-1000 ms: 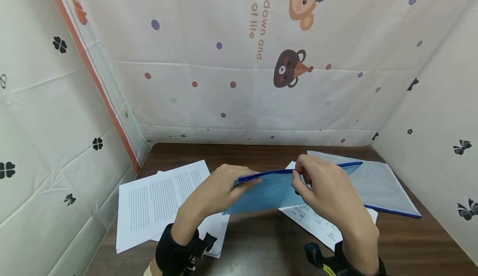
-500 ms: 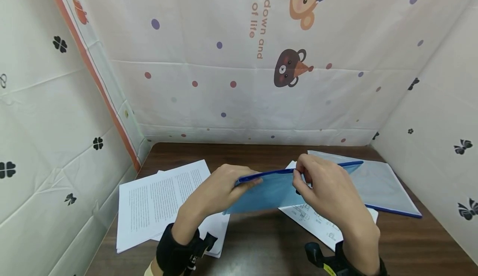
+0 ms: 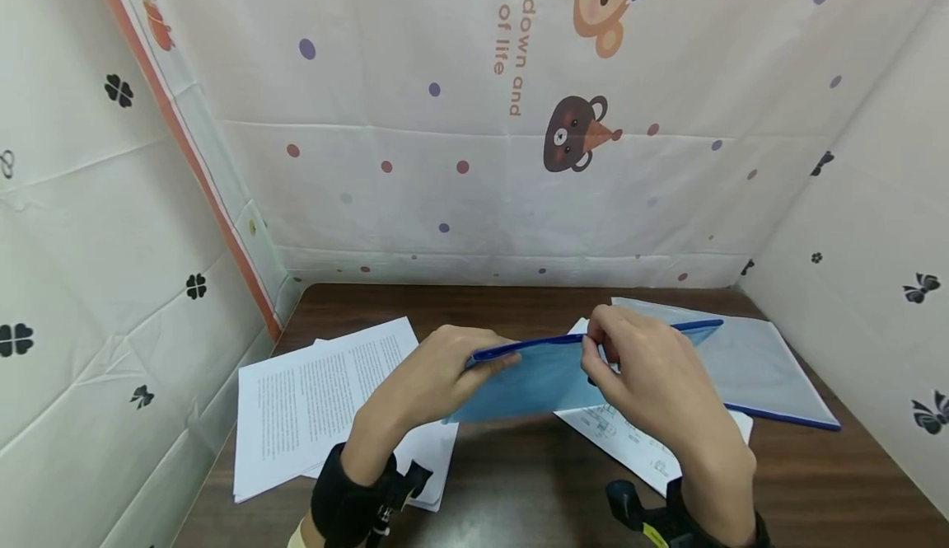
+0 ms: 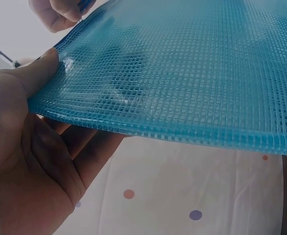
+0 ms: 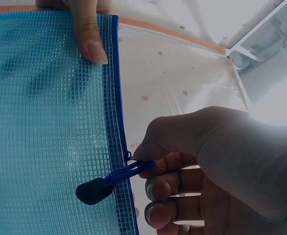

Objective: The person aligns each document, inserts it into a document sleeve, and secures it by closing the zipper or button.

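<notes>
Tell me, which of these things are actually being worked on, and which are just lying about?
In use:
- blue mesh zip pouch, held up by the left hand
- zipper pull, pinched by the right hand

Lying about:
- printed sheets on the table
- clear folder
- drawing sheet

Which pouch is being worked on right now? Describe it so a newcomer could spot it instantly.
Start at the dark brown wooden table. Above its middle, both hands hold up a blue mesh plastic zip pouch, the right hand pinching its zipper pull cord. Unlike the grey-blue clear folder lying flat, it is raised.
</notes>
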